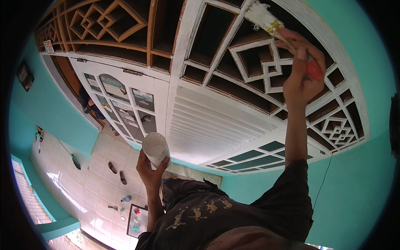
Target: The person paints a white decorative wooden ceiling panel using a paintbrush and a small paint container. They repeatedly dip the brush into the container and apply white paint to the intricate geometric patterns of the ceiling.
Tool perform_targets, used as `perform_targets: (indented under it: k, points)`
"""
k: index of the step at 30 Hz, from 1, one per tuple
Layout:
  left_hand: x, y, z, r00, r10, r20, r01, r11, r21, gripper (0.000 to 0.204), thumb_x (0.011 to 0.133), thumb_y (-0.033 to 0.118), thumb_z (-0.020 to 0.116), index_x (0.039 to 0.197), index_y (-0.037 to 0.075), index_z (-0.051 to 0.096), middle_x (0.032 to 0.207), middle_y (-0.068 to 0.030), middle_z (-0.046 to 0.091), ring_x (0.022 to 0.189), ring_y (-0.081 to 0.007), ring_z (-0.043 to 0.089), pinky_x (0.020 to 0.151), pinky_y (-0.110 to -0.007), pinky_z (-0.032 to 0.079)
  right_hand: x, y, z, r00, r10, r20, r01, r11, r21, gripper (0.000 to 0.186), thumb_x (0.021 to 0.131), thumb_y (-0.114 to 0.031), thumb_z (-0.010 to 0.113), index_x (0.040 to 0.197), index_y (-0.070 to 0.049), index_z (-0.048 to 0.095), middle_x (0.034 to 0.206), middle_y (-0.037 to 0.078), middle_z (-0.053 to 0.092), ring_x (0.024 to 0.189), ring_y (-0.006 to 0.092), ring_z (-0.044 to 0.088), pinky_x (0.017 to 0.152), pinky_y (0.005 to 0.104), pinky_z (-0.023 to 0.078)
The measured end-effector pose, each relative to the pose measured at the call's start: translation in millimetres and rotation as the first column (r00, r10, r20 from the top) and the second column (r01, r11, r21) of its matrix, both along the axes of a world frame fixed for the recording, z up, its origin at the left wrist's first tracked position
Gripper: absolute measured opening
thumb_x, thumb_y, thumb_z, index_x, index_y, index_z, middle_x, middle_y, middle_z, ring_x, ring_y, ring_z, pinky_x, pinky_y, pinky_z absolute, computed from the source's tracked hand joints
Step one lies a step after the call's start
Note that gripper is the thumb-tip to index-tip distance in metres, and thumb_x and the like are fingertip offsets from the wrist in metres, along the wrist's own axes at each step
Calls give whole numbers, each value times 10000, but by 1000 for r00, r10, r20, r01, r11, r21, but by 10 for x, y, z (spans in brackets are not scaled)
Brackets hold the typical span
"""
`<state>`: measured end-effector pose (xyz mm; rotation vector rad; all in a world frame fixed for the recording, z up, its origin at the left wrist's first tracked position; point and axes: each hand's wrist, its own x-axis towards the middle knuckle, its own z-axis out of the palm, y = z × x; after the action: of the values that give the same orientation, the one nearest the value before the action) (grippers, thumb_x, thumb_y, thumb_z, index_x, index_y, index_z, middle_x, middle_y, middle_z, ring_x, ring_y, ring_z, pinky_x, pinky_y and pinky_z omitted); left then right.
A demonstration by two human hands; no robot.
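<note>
My right hand (303,71) is raised high and closed around the handle of a paintbrush (263,17). White paint coats its bristles, which lie against or just in front of a white bar of the wooden lattice (237,55) above the door; contact is hard to tell. Red shows at the handle's end, below my fingers. Lower down, my left hand (151,167) grips a white paint can (156,146) from below and the side. Its pale top faces up toward me. The lattice to the right is white, while the lattice (104,21) at the left is brown.
A white door with glass panes (125,102) stands at the left, a person (89,104) partly visible behind it. Far below on the tiled floor are sandals (117,173), a broom (75,161), a bottle (126,198) and a small table (134,212). A turquoise wall (266,185) borders the right.
</note>
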<state>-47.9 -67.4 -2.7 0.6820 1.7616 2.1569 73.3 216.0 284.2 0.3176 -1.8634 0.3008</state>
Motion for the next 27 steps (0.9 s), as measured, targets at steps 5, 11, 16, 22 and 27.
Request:
perform_targets:
  k: [5,11,16,22,27]
  points:
    - [15,14,-4,1000,-8,14,8,1000,9,655,694,13,790,1289,-46,522,1152,-126,627,1071,-220,605,975,-362,450,-117,58,-70,999,-34,18,34,999,3,152,989,-38,527,1106,57,544,1116,178,669,916,217,697,840,295,547]
    - [15,13,-4,1000,-3,24,2,1000,15,656,695,17,791,1290,-46,522,1149,-125,627,1068,-216,605,969,-358,453,-38,-23,11,994,59,-90,-59,998,4,153,987,-68,551,1099,36,544,1105,155,674,878,187,706,721,250,560]
    - [23,-4,-1,1000,8,23,-8,1000,3,656,699,13,788,1293,-46,517,1149,-125,627,1070,-217,603,966,-358,455,-76,22,-81,991,-115,68,114,993,10,153,994,-84,541,1072,48,550,1096,198,665,873,218,706,740,297,571]
    - [24,-17,33,999,35,36,-33,999,-39,640,700,20,791,1278,-51,524,1142,-126,627,1070,-218,603,965,-355,454,-60,-65,53,992,-91,-83,93,996,10,256,1022,-141,495,1091,104,517,1065,264,655,847,290,704,781,396,599]
    - [14,-16,3,999,33,17,-33,999,-13,624,704,21,789,1267,-51,529,1143,-127,628,1071,-216,604,965,-352,454,-82,-62,-96,991,-94,91,92,995,24,145,967,-76,595,1047,44,595,1038,131,688,821,165,709,675,229,513]
